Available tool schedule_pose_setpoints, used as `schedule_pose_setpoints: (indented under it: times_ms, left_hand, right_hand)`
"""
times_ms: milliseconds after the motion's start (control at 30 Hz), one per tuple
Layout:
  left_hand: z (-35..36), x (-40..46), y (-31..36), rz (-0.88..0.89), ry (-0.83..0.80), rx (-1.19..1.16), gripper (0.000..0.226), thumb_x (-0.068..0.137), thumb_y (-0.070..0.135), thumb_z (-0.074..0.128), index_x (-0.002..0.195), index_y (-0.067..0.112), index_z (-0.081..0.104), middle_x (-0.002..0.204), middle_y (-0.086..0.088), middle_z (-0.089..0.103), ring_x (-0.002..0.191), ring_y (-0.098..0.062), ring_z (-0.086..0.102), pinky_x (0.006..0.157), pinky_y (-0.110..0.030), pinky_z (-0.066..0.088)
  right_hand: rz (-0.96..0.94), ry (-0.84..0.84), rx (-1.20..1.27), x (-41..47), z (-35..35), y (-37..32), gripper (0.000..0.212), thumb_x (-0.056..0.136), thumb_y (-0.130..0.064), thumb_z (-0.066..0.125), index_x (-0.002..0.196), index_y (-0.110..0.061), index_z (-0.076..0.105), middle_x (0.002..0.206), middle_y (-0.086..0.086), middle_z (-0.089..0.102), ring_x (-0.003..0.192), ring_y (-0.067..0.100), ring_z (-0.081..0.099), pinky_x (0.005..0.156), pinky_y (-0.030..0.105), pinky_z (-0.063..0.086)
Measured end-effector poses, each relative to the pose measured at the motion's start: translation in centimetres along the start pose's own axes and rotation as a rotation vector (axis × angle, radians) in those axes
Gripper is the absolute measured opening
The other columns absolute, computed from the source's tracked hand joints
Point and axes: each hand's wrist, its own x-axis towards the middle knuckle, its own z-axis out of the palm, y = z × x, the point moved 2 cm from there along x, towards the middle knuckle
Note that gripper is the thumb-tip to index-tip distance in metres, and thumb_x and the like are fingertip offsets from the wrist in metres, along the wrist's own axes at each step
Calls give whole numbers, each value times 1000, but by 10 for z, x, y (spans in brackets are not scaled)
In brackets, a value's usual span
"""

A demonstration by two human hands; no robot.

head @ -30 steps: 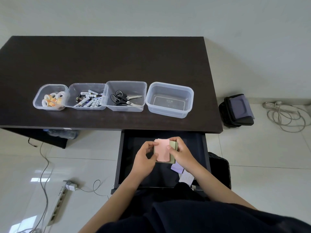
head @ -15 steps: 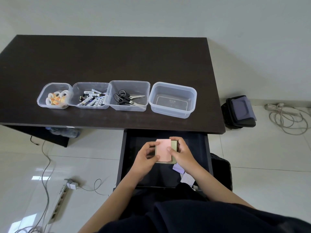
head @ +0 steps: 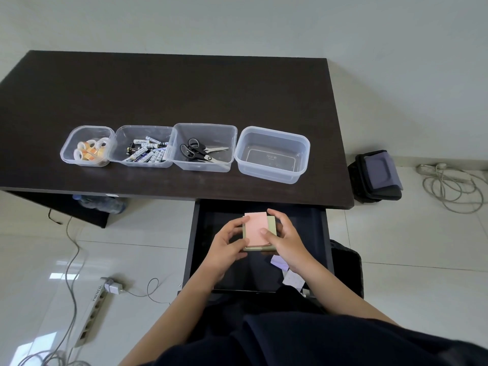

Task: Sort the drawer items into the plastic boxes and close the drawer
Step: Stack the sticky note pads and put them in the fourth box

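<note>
Both hands hold the stack of sticky notes (head: 260, 231) over the open drawer (head: 323, 233): left hand (head: 228, 245) grips its left edge, right hand (head: 286, 239) its right. The empty box (head: 272, 154) lies ahead, slightly right of the grip, nearer the right hand. Since a second ago, the pink pad sits squarer on the green.

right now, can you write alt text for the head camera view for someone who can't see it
Both hands, left hand and right hand, hold a stack of sticky notes, pink on green, over an open drawer. On the dark desk beyond stand four plastic boxes: tape rolls, batteries, scissors, and an empty box.
</note>
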Motion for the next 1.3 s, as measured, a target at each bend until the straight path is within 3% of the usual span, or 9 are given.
schedule_pose_setpoints:
  times_ms: [100,300,467,567,667,833,1033,1167,1300]
  left_hand:
    - [1,1,-3,-12,13,-20,33,90,7,58,111,33,58,113,-7,61,94,-16,63,74,-29,53]
    - [-3,5,-15,-4,49,79,45,80,-4,67,107,31,57,115,-7,59,110,-23,58,83,-40,57]
    - [-8,2,-26,-23,95,65,47,79,-8,65,104,33,59,114,-11,60,109,-25,58,89,-51,54]
    - [-15,-1,-33,-50,115,54,47,80,-7,65,106,32,59,112,-7,60,111,-24,58,89,-50,54]
    - [-20,-5,-39,-67,117,34,46,81,-6,65,108,31,58,114,-7,60,111,-25,57,81,-40,57]
    - [-25,-10,-44,-95,125,-11,46,81,-8,63,110,28,57,114,-8,60,112,-26,57,73,-31,55]
    - [-32,-13,-44,-116,150,-50,46,83,-9,60,117,22,55,119,-12,58,113,-27,57,65,-23,52]
    - [-38,-13,-46,-118,172,-56,47,82,-8,60,114,27,57,119,-10,59,114,-28,57,74,-31,54]
    - [-46,-13,-44,-111,188,-77,47,83,-8,60,111,29,58,120,-10,58,115,-27,56,82,-38,55]
  right_hand:
    - [-2,-16,-32,1,0,2,51,86,-12,67,128,-33,46,121,0,61,110,16,60,83,30,57]
    - [45,-152,-210,9,-10,6,48,84,-24,69,125,-36,47,116,-3,63,108,10,61,86,32,56]
    - [143,-40,-270,16,-34,20,31,95,-36,51,125,-27,49,104,-1,67,89,13,66,78,26,52]
    - [200,53,-549,21,-54,48,32,92,-32,55,121,-19,53,108,1,61,98,18,61,85,30,49]
    - [262,63,-897,19,-67,76,37,86,-19,59,122,-15,51,122,11,48,114,31,48,93,33,41]
    - [234,-23,-1135,12,-68,101,62,74,-12,65,129,-12,37,131,13,32,118,33,39,104,35,35]
    - [247,-22,-1013,11,-70,96,64,68,-10,76,121,-13,41,128,7,34,111,27,48,90,29,42]
    - [261,-57,-1040,13,-69,97,62,67,-16,78,120,-12,46,125,6,40,115,27,45,94,29,40]
    - [285,-132,-1116,17,-69,92,44,68,-24,77,105,-14,55,113,5,38,108,26,45,91,29,42]
